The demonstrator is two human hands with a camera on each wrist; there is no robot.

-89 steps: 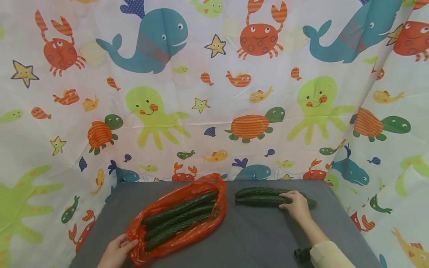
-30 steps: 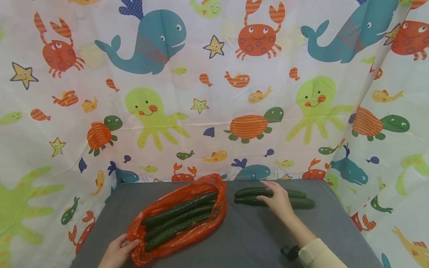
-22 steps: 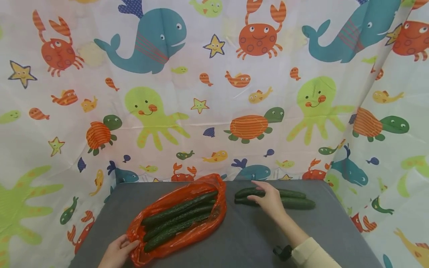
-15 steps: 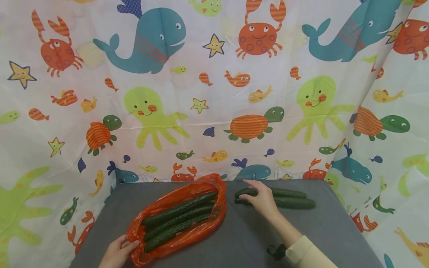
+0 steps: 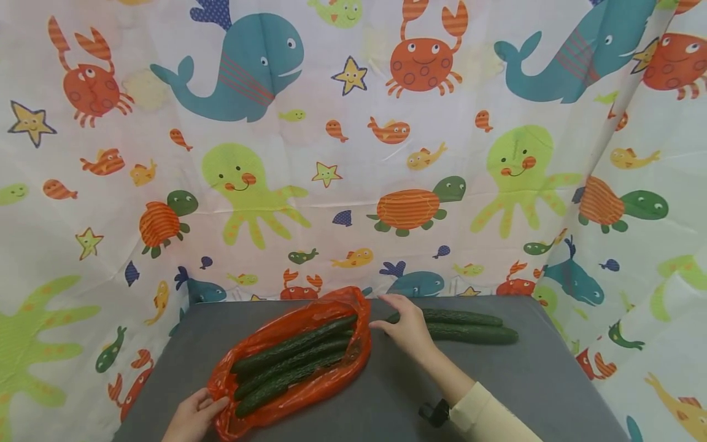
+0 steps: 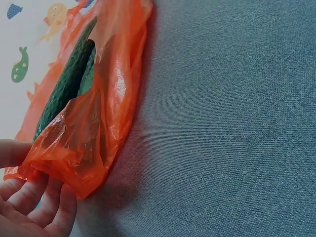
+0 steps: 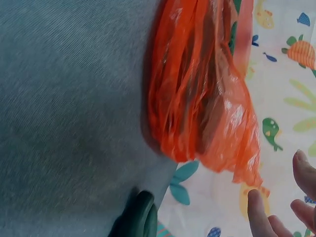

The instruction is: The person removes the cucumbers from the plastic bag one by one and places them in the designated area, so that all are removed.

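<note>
An orange plastic bag (image 5: 331, 385) lies slantwise on the left of the table, with three dark green cucumbers (image 5: 293, 363) showing through its opening. My left hand (image 5: 192, 417) pinches the bag's near end between thumb and fingers; the left wrist view shows the thin plastic (image 6: 74, 158) folded over the fingers. My right hand (image 5: 410, 331) is at the bag's far right end, fingers and thumb spread and nothing held. Behind it lie two more cucumbers (image 5: 469, 333) side by side, their left ends partly hidden by the hand.
Grey cloth covers the table (image 5: 530, 393). A white curtain (image 5: 353, 166) printed with sea animals stands along the back and both sides. A small black object (image 5: 434, 413) sits at the right sleeve's cuff (image 5: 469, 399).
My right hand has let go of the two cucumbers on the right and moved left to the bag's end. The left hand and the bag stay in place.
</note>
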